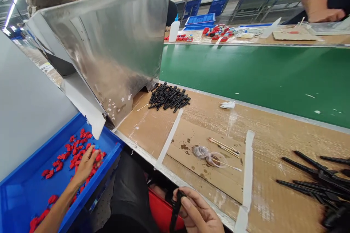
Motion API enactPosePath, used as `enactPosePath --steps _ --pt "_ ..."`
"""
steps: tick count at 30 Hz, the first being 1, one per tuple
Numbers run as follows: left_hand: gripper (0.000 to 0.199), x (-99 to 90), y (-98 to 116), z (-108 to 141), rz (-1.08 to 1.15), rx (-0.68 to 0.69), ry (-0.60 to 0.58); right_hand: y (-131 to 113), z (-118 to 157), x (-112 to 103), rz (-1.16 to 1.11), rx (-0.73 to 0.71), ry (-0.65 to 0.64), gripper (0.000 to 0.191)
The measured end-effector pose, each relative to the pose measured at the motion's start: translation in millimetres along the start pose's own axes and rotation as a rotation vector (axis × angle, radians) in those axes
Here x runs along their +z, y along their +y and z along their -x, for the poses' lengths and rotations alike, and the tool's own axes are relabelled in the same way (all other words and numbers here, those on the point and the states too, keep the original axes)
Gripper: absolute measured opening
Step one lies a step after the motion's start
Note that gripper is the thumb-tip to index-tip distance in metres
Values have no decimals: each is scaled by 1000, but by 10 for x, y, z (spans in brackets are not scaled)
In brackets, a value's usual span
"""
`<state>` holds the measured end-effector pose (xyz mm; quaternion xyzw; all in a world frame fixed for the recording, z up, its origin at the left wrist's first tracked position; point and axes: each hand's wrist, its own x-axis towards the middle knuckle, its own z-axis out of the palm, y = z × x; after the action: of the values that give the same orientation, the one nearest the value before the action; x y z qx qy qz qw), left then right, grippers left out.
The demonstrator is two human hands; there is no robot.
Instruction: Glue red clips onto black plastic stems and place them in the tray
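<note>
Pinching a black part (175, 212) between thumb and fingers, my right hand (195, 209) is hovering near six o'clock. At eight o'clock, my half-curled left hand (86, 162) is hovering over red pieces (78, 149) in a blue bin (19, 189); whether it is gripping one, I cannot tell. A black heap (325, 180) is lying at four o'clock.

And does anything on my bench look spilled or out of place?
Yes: dark, wet-looking spots mark the cardboard sheet near the clear dishes, perhaps drips. One cotton swab lies beside the far black parts, apart from the other swabs.
</note>
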<state>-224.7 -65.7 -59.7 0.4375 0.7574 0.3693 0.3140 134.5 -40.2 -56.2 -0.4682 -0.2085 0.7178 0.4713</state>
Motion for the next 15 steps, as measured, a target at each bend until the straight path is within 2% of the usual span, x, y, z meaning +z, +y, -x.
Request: enactPosePath --steps 2,3,5,8,11,15 --pt "48 371 332 121 142 7 -78 -16 -5 113 20 -48 -4 31" --pt "45 571 506 163 231 11 -160 -36 2 161 29 -70 -7 30" --pt "38 959 839 219 597 14 -392 -95 28 214 36 -112 -1 29" --pt "23 1419 1229 256 867 17 -626 -209 78 170 21 -191 74 29" --pt "26 1682 1447 246 970 -35 -817 -319 124 29 4 -278 198 30" --pt "41 1789 1567 243 1107 -68 -1083 -421 170 -139 -59 -338 283 27"
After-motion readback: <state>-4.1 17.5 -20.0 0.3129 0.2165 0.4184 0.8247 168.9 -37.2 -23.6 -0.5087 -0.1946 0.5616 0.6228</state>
